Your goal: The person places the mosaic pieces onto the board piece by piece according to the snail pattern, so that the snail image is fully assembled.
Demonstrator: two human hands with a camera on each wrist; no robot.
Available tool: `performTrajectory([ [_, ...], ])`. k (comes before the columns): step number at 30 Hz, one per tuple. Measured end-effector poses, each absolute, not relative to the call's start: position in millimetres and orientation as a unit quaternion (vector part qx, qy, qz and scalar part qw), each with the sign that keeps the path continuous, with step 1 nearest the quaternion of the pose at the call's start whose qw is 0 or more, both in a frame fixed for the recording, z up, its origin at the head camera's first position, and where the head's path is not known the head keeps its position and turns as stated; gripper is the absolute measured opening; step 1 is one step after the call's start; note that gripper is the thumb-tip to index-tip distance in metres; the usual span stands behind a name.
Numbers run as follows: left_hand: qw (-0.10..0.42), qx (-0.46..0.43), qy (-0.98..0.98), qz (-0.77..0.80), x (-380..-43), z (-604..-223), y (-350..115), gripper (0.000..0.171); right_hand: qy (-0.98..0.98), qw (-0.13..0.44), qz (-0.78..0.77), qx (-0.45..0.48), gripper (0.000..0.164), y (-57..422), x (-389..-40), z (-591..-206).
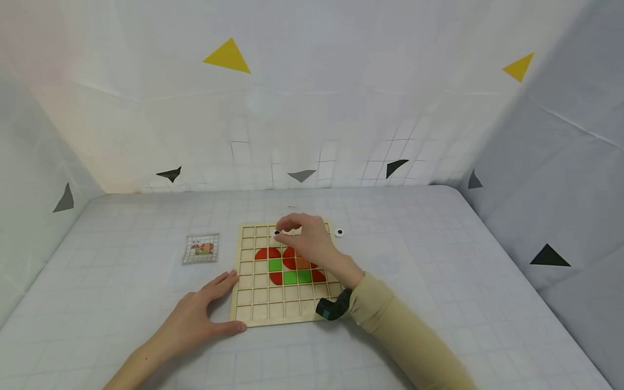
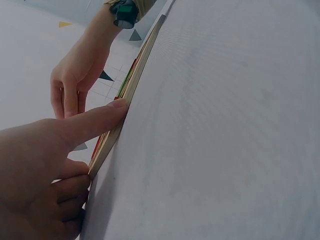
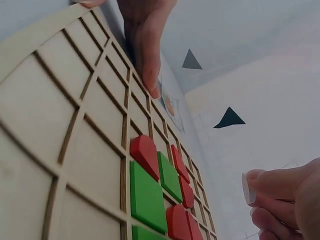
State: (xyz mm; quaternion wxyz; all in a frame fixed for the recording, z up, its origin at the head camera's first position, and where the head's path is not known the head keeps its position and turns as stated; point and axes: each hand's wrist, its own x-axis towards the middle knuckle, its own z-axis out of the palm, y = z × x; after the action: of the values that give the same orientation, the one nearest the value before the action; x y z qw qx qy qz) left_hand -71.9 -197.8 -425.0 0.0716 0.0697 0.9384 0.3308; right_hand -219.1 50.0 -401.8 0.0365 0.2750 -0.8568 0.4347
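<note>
Between thumb and fingertips, my right hand (image 1: pixel 312 238) pinches a small white disc (image 3: pixel 248 188) with a black dot, like a toy eye. It is held over the upper part of a square wooden grid board (image 1: pixel 260 312). Red rounded pieces (image 1: pixel 275 278), green squares (image 1: pixel 275 265) and an orange piece (image 1: pixel 302 262) sit in the board's cells, some partly hidden by the right hand. My left hand (image 1: pixel 195 314) touches the board's left side with its fingers, its thumb reaching the near left corner. In the left wrist view, the thumb (image 2: pixel 97 119) lies straight against the board's edge.
A second white eye disc (image 1: pixel 339 233) lies just right of the board's far corner. Left of the board is a small picture card (image 1: pixel 201 249) showing a coloured grid pattern. A dark device (image 1: pixel 333 306) on my right wrist overhangs the board's near right corner.
</note>
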Motion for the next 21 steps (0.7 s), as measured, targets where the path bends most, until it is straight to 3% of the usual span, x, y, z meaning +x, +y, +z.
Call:
performTrajectory([
  [15,0.074,0.071,0.939,0.33,-72,-425,-200,0.102,-0.872,0.005,0.409,0.268,0.023,38,-229,-427],
  [21,0.075,0.07,0.939,0.327,-73,-426,-199,0.103,-0.869,0.018,0.397,0.295,0.022,40,-232,-435],
])
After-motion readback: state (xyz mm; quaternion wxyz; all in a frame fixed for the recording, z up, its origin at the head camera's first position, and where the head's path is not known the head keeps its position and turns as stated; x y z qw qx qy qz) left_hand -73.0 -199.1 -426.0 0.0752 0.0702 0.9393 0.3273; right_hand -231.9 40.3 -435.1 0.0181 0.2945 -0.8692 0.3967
